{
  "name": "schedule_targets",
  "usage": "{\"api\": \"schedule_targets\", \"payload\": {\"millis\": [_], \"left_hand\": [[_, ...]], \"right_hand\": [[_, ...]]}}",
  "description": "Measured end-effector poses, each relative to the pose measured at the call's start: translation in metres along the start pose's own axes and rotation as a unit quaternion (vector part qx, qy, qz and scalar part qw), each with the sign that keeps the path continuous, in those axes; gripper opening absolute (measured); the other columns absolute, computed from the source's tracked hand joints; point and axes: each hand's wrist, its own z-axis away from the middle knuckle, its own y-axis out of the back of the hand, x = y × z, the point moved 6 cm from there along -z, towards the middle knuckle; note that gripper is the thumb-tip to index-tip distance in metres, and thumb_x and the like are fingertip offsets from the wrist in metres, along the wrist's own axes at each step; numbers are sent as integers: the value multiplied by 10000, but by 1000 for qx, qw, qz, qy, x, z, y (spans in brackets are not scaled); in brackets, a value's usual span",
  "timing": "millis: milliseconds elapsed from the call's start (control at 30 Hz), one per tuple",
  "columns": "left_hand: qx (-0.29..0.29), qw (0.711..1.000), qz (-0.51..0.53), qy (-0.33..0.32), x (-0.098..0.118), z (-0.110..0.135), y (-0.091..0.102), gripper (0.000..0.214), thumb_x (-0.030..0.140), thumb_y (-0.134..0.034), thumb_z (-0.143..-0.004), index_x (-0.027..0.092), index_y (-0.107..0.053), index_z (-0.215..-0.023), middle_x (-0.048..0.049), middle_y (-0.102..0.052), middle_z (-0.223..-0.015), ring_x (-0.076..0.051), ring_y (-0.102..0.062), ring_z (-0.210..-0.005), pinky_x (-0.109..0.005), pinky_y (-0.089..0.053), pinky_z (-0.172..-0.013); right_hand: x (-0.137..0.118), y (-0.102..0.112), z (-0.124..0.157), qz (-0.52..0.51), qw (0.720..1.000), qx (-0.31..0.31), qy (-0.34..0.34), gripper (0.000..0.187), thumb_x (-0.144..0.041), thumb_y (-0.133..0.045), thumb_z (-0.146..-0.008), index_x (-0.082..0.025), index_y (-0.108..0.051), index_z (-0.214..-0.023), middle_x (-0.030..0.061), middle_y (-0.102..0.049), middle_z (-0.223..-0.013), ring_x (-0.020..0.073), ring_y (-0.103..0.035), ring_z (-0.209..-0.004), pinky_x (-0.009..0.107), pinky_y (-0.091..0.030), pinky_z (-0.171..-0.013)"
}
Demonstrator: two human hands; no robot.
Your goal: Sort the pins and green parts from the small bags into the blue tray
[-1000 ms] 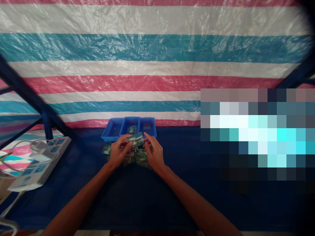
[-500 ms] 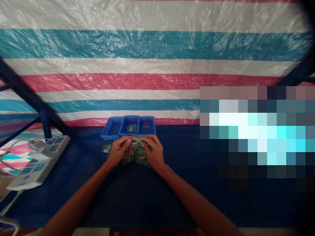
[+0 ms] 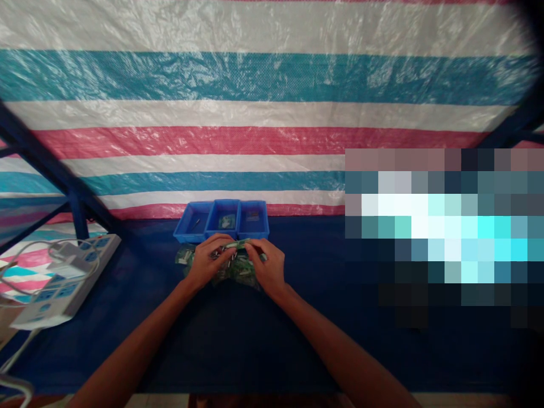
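Observation:
Between my two hands, just in front of the blue bins, is a small clear plastic bag (image 3: 243,244) that looks narrow and nearly edge-on. My left hand (image 3: 206,260) is closed, pinching its left end with thumb and fingers. On its right end, my right hand (image 3: 270,263) pinches too. Under both hands lies a pile of clear bags (image 3: 238,272) with small green, white and dark parts, too blurred to name. Part of the pile (image 3: 185,255) shows left of my left hand.
Behind the hands stand three joined blue bins (image 3: 194,229); the middle one holds a small clear packet (image 3: 226,221). A white power strip (image 3: 80,277) with a plug and cable lies at the left. Striped sheeting (image 3: 255,113) hangs behind the table (image 3: 238,345). A pixelated patch hides the right.
The bag has turned from lying flatter to nearly edge-on between my fingers. My left fingers have shifted slightly right over it. The bins and power strip have not moved.

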Motion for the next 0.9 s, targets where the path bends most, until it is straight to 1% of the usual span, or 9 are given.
{"api": "schedule_targets", "payload": {"millis": [167, 267, 333, 400, 467, 533, 667, 800, 900], "left_hand": [[37, 998, -17, 58, -12, 4, 3, 213, 360, -576, -846, 174, -660, -907, -21, -690, -756, -154, -625, -628, -244, -483, -603], [47, 997, -1, 63, -13, 4, 5, 204, 350, -570, -851, 169, -633, -781, 2, -646, -668, -133, -595, -573, -230, -464, -575], [68, 995, 28, 64, -13, 4, 7, 197, 338, -571, -851, 164, -610, -766, 8, -618, -653, -122, -576, -554, -230, -464, -575], [90, 990, 74, 73, -13, 5, 9, 174, 321, -577, -848, 170, -596, -933, 26, -587, -630, -116, -560, -534, -231, -462, -565], [104, 982, 132, 85, -15, 5, 8, 357, 302, -585, -845, 190, -483, -1169, 57, -550, -592, -109, -540, -503, -222, -450, -541], [110, 973, 183, 92, -15, 4, 8, 494, 288, -588, -845, 208, -353, -1273, 82, -520, -566, -99, -519, -477, -208, -430, -519], [108, 961, 234, 97, -15, 2, 7, 416, 292, -587, -845, 226, -365, -1191, 97, -506, -547, -81, -493, -443, -188, -396, -493], [86, 953, 267, 112, -14, 0, 4, 327, 292, -615, -832, 213, -419, -1081, 93, -512, -535, -71, -470, -422, -176, -372, -471], [68, 945, 295, 123, -13, 0, 2, 317, 301, -635, -821, 202, -451, -1058, 82, -529, -533, -69, -473, -421, -174, -373, -472]], "right_hand": [[-1, -2, -1, -13, 1000, -15, 15, 182, -271, -523, -891, -192, -684, -922, 27, -671, -791, 147, -620, -706, 276, -494, -697], [-2, -3, -1, -18, 999, -21, 19, 187, -257, -513, -895, -195, -686, -930, 30, -685, -819, 154, -631, -735, 281, -495, -714], [-2, -3, -1, -20, 999, -24, 17, 193, -258, -506, -899, -194, -688, -910, 29, -688, -813, 156, -632, -729, 280, -492, -708], [-2, -3, -1, -22, 999, -23, 13, 204, -259, -491, -906, -194, -685, -908, 32, -690, -830, 162, -635, -745, 280, -489, -716], [-2, -2, -1, -25, 1000, -14, 8, 208, -252, -478, -909, -195, -674, -944, 39, -687, -871, 169, -633, -778, 283, -489, -733], [0, 0, -1, -23, 1000, -5, 2, 210, -241, -478, -904, -197, -652, -1012, 42, -672, -889, 166, -623, -776, 280, -491, -725], [2, -2, -1, -21, 1000, -8, -2, 270, -212, -482, -886, -205, -603, -1127, 39, -612, -865, 140, -576, -697, 252, -492, -641], [5, -5, -1, -22, 999, -25, 2, 332, -165, -478, -874, -230, -595, -1177, 61, -558, -1013, 119, -563, -722, 237, -506, -634], [8, -9, 0, -13, 999, -43, 2, 359, -152, -512, -855, -248, -600, -1189, 71, -514, -1092, 117, -563, -755, 239, -527, -654]]}}
